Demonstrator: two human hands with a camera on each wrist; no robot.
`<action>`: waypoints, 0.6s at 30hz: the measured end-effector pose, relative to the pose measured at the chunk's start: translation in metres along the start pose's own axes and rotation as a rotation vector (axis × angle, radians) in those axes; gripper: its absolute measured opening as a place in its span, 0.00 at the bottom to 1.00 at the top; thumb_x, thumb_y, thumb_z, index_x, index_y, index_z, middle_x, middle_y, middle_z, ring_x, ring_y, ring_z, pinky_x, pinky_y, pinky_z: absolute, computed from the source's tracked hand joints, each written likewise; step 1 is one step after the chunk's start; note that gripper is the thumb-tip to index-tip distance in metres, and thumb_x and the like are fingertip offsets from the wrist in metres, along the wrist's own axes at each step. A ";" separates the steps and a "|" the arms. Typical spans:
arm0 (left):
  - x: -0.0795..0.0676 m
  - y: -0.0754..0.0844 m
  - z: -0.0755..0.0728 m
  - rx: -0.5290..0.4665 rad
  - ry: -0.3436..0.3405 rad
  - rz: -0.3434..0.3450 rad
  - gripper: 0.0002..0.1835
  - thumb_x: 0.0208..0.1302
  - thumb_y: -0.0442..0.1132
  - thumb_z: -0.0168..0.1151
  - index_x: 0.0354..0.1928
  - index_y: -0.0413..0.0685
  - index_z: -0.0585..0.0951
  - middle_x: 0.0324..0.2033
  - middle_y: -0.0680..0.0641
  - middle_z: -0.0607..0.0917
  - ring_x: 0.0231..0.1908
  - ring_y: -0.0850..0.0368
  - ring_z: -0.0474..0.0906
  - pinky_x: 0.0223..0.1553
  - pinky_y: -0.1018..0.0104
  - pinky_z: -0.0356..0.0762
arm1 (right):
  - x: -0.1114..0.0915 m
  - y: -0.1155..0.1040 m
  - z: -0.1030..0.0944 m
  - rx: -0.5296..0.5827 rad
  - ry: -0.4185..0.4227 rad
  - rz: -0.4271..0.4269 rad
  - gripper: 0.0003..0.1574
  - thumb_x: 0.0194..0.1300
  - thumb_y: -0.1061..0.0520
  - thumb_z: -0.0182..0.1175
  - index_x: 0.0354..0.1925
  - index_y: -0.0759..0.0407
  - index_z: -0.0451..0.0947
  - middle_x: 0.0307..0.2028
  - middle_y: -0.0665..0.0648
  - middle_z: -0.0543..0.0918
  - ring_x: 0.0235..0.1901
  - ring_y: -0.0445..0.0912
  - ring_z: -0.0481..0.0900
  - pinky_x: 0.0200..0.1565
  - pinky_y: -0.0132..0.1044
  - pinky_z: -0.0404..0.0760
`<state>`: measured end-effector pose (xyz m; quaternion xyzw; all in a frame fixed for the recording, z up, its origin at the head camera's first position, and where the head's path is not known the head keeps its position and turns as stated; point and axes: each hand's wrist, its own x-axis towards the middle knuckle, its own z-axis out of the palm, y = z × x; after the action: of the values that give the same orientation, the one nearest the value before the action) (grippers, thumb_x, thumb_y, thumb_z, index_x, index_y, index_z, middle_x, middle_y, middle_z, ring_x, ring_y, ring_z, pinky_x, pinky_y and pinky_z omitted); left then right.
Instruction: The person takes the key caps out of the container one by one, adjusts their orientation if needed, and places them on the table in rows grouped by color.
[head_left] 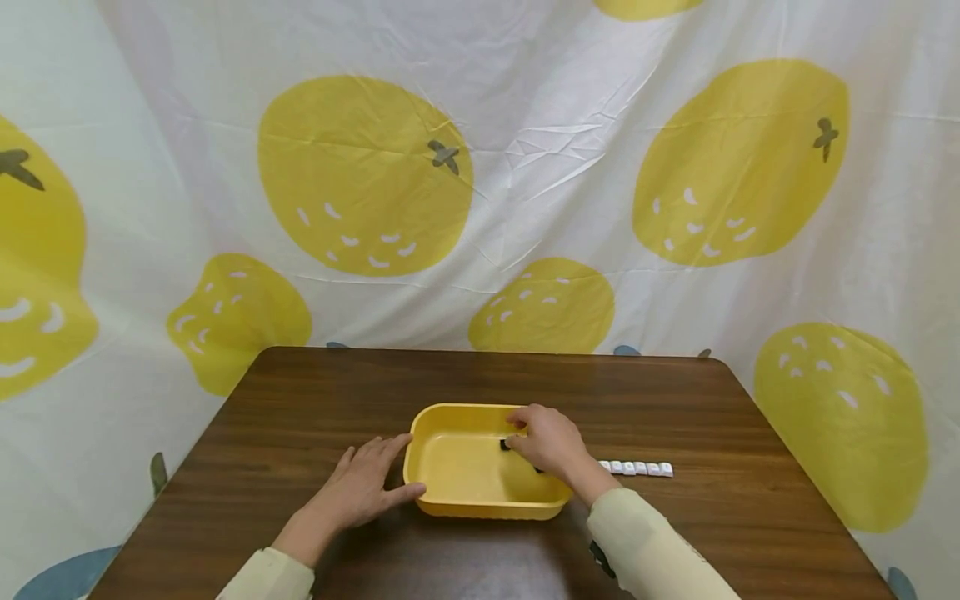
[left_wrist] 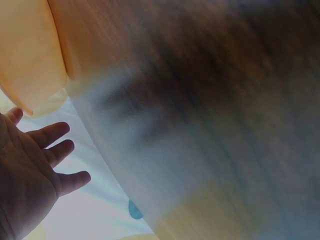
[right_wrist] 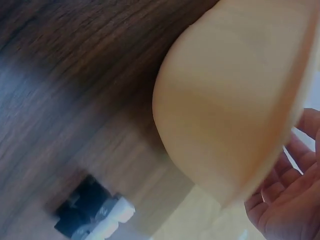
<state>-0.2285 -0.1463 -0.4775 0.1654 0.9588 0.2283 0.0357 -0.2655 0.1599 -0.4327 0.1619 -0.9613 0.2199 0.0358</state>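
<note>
A shallow yellow tray (head_left: 480,503) sits on the wooden table. At its left end my left hand (head_left: 360,485) has its fingers spread, with the fingertips and thumb right at the rim. My right hand (head_left: 551,442) reaches over the tray's right end, thumb and index finger apart. Just beside the thumb tip shows a small black keycap (head_left: 505,445), inside the tray's outline. Another black piece (head_left: 538,471) peeks out below the hand. In the right wrist view, the right hand's fingers (right_wrist: 295,175) are loosely bent beyond the tray's wall (right_wrist: 235,100).
Right of the tray a row of several white keycaps (head_left: 637,468) lies on the table (head_left: 712,533); my forearm hides its near end. Black keycaps (right_wrist: 82,205) lie against white ones in the right wrist view. A lemon-print curtain (head_left: 555,167) hangs behind the table.
</note>
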 end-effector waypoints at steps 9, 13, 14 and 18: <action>-0.001 0.001 -0.001 0.006 -0.004 -0.007 0.46 0.62 0.70 0.58 0.76 0.57 0.61 0.71 0.43 0.67 0.72 0.39 0.56 0.67 0.29 0.43 | 0.016 -0.001 0.021 -0.230 0.003 -0.107 0.13 0.57 0.56 0.69 0.43 0.54 0.86 0.35 0.53 0.86 0.36 0.51 0.83 0.37 0.47 0.80; -0.001 0.002 -0.001 0.008 -0.005 -0.003 0.46 0.62 0.70 0.58 0.76 0.57 0.61 0.70 0.42 0.67 0.72 0.39 0.56 0.67 0.29 0.43 | 0.021 0.000 0.029 -0.311 -0.002 -0.084 0.14 0.57 0.56 0.67 0.44 0.50 0.86 0.37 0.52 0.86 0.36 0.52 0.84 0.35 0.50 0.80; -0.001 0.002 -0.001 0.009 -0.005 -0.002 0.46 0.62 0.70 0.58 0.76 0.57 0.61 0.70 0.42 0.67 0.72 0.39 0.56 0.67 0.29 0.43 | 0.022 0.000 0.031 -0.320 -0.008 -0.074 0.14 0.58 0.56 0.66 0.45 0.49 0.86 0.39 0.52 0.86 0.37 0.52 0.84 0.36 0.51 0.79; 0.000 0.001 -0.001 0.013 -0.004 -0.004 0.45 0.62 0.70 0.58 0.76 0.57 0.61 0.70 0.42 0.67 0.72 0.39 0.56 0.67 0.29 0.43 | 0.023 0.000 0.034 -0.336 -0.033 -0.045 0.14 0.59 0.57 0.66 0.45 0.48 0.86 0.39 0.53 0.86 0.39 0.54 0.83 0.39 0.54 0.78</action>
<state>-0.2280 -0.1455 -0.4764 0.1642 0.9605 0.2217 0.0368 -0.2876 0.1386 -0.4605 0.1785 -0.9812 0.0526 0.0516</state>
